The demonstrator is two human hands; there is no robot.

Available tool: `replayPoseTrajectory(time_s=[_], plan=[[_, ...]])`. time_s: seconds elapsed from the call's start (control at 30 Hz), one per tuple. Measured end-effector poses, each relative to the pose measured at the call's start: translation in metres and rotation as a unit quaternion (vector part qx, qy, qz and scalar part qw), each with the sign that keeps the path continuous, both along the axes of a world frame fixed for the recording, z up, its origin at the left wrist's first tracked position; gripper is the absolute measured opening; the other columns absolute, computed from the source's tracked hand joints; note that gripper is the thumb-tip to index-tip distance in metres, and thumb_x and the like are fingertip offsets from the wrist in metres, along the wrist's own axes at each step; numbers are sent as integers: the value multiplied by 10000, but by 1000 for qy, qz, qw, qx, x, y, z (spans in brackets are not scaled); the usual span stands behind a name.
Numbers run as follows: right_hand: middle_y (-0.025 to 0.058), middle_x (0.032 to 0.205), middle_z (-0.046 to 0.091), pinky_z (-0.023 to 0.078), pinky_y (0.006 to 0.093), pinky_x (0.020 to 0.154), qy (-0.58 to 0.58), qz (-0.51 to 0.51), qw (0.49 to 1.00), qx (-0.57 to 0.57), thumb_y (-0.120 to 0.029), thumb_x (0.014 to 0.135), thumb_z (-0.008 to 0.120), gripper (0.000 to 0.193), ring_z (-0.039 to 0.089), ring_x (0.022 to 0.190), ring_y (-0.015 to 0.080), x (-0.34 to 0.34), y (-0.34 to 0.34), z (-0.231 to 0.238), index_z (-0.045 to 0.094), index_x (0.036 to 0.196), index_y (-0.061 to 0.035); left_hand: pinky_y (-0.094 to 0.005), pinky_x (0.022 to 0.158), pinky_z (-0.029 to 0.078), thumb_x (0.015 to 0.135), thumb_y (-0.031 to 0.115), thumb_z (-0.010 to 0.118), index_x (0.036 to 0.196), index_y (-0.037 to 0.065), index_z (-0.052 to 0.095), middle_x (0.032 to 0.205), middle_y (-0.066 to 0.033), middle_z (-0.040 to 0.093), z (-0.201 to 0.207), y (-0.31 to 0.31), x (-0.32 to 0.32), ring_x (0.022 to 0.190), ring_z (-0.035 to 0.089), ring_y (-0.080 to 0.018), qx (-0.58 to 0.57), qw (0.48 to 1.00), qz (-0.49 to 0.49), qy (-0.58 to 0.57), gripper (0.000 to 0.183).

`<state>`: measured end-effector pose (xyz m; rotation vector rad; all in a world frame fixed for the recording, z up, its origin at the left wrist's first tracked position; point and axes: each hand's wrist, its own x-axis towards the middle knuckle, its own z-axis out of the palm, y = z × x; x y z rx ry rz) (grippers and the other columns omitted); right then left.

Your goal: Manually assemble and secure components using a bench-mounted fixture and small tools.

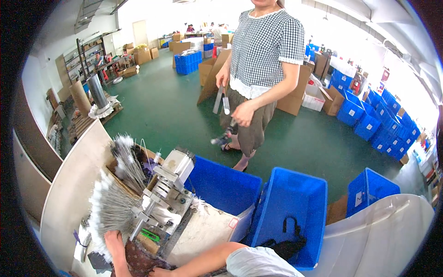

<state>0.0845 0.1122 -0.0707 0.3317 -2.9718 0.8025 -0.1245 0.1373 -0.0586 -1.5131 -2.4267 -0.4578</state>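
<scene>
My left hand [115,244], fingers curled, is at the lower edge of a fanned pile of thin wire brushes [113,203] with white fluffy tips. Whether a wire is between its fingers is too small to tell. Low at the frame's edge, my right hand [161,272] is partly cut off, over a dark patterned cloth [140,261] on my lap. A small metal bench machine [161,194] with a shaft and coil stands just beyond my hands. A green-handled tool [150,235] lies beside its base. More wire brushes [127,161] stand in a carton behind the pile.
Blue crates [295,184] stand right of the bench, one with a black item [288,244] inside. A pale curved panel [76,184] borders the left. Across the bench stands another person [265,55] holding clear strips and a dark object. Stacked blue crates [387,120] line the far right.
</scene>
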Motion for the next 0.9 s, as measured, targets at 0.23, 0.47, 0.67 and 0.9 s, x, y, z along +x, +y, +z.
replayPoseTrajectory(time_s=[0.23,0.47,0.67,0.9], plan=[[160,728,630,472,449,615,43,-55,998,11,-209,782,485,254,603,701,340,9,13,6,647,712,-26,-427,744,410,706,35,593,776,18,603,814,-153,537,3,10,-5,826,500,-345,80,996,-36,7,72],[160,685,626,478,449,566,58,-116,991,14,-185,739,524,211,604,645,335,2,16,-11,642,649,-36,-427,789,422,684,34,616,870,10,626,882,-149,557,2,5,-2,905,514,-337,-3,999,0,-35,187],[131,655,632,483,427,524,51,-90,991,83,-149,670,544,149,618,622,304,6,22,9,648,606,-63,-440,820,410,694,15,588,880,-20,603,980,-172,572,10,-7,11,947,506,-361,105,993,-53,-22,190],[123,627,619,479,418,499,116,-97,984,97,-146,676,545,146,614,599,297,3,22,-7,649,603,-73,-455,828,396,687,16,582,856,-22,596,1003,-184,567,34,-34,43,948,498,-379,130,986,-74,-77,174]])
